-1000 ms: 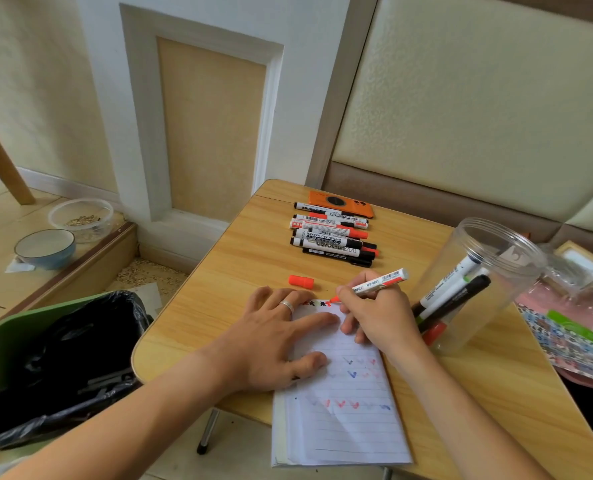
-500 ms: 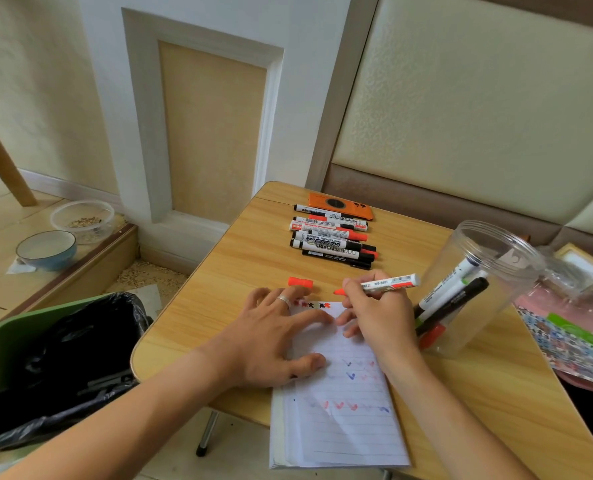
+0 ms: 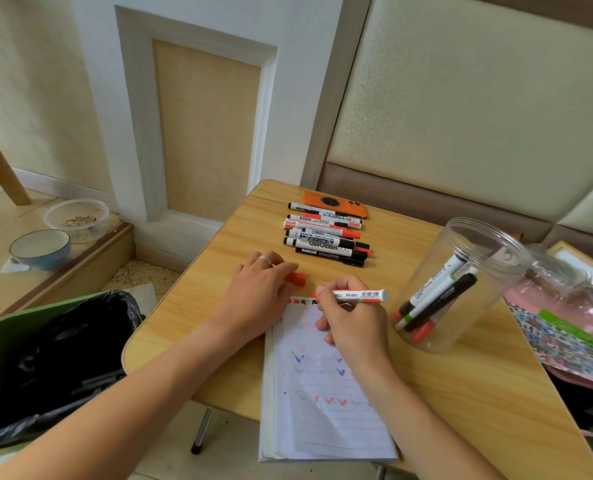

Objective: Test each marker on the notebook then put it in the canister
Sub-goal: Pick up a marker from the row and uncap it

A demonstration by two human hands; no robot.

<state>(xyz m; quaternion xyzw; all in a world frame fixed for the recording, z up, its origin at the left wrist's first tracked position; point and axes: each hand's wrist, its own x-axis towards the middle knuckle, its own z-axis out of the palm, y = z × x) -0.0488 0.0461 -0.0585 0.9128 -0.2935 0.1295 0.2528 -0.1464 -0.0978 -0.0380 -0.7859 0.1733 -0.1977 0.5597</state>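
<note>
Beside panelled wall, wooden table

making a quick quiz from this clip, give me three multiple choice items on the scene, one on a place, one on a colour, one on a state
1. Where does the loose cap lie?
A. in the canister
B. on the table by the left hand's fingertips
C. on the notebook

2. What colour is the phone behind the marker row?
A. orange
B. blue
C. white

3. What is the right hand doing?
A. lying flat and empty
B. reaching into the canister
C. gripping an uncapped marker

Answers:
1 B, the red cap sits on bare table wood at the left hand, above the notebook.
2 A, its case is orange.
3 C, the fingers curl round the marker, red tip bare, while the canister stands apart to the right.
</note>
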